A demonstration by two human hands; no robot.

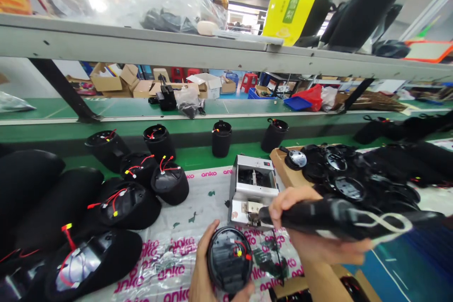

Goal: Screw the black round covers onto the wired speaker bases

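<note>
My left hand (203, 264) is wrapped round a black cylindrical housing (226, 264), its open end facing up. Inside its rim show red wires with a yellow connector (239, 253). A black electric screwdriver (318, 217), slightly blurred, lies across my right hand (297, 198), which grips it. A whitish loop (392, 224) hangs from its rear end. The screwdriver's front end is at the front of a grey screw feeder (253, 188); whether the tip touches a screw cannot be seen.
Several black cylinders with red wires (130, 203) crowd the left. Right of the feeder, a cardboard tray (288, 170) borders a pile of round black caps (348, 188). Behind runs a green conveyor belt (194, 163) with several upright cylinders. A shelf (177, 47) crosses above.
</note>
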